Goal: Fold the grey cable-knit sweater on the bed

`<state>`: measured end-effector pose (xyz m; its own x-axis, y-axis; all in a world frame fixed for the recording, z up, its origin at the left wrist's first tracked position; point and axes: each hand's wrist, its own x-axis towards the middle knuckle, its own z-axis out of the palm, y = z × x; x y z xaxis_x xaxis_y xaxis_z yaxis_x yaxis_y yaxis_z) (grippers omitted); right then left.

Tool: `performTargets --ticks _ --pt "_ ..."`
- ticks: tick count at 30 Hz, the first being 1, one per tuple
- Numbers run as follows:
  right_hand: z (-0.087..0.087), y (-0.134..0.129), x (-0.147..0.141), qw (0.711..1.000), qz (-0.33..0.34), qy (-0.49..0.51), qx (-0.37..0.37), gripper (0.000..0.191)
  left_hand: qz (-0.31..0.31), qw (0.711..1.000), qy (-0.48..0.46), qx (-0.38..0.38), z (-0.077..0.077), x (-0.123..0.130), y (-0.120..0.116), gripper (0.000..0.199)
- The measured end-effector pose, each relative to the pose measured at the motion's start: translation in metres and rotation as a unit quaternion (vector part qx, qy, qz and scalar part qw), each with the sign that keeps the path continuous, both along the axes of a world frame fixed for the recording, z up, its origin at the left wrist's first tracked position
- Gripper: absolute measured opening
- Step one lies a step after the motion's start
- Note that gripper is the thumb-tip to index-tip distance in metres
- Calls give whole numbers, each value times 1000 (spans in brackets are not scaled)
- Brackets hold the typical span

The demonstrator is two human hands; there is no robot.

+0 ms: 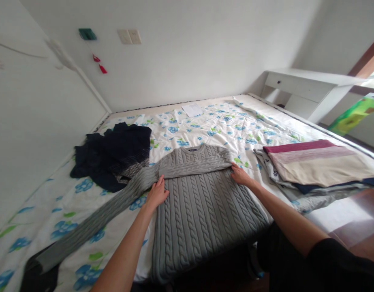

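- Head view, risk: the folded sleeve (195, 167) lying across the chest seems held only by a light touch, so it could slide back if the knit is tugged.
- Head view, risk: the hem (162, 275) lies close to the near edge of the floral quilt (229, 121), so it could slip over if the knit shifts toward the person.
- Head view, risk: the navy knit garment (110, 154) touches the shoulder of the outstretched sleeve (92, 227), so dragging that sleeve could pull the garment along.
- Head view, hands: the left hand (156, 194) lies open on the grey cable-knit sweater (201, 227), and the right hand (240, 175) rests open at its far side by the folded cuff. Neither is clenched or grasping.
- Head view, sweater: it lies flat on the quilt between the hands, its body running toward the person.
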<state>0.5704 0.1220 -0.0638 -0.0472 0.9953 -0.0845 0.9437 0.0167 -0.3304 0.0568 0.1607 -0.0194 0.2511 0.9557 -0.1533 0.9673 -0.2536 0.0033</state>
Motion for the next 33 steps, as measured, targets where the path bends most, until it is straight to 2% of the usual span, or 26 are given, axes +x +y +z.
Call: performTargets --ticks 3,6,10,15,19,22,27,31,33 --pt "5 7 12 998 -62 20 11 41 -14 1000 -5 18 4 0 0 82" --pt "7 7 29 994 -107 9 4 38 -41 999 -1 2 9 3 -1 78" --pt "8 -1 39 994 -88 -19 -57 38 -65 997 20 -46 12 5 -2 69" --pt "18 -2 36 994 -67 7 -80 42 -69 994 29 -78 15 5 -1 65" --pt "24 -1 34 983 -112 75 -122 44 -67 994 39 -78 14 5 -1 66" --pt "22 -3 37 967 -157 124 -155 48 -70 994 40 -78 13 4 -1 67" --pt "17 -3 55 978 -186 44 -81 41 -69 994 35 -72 9 1 0 67" --pt "10 0 61 968 -200 43 -143 47 -64 995 38 -65 4 -1 1 66" --pt "6 1 59 965 -215 53 -143 51 -63 995 38 -64 1 -2 2 67"
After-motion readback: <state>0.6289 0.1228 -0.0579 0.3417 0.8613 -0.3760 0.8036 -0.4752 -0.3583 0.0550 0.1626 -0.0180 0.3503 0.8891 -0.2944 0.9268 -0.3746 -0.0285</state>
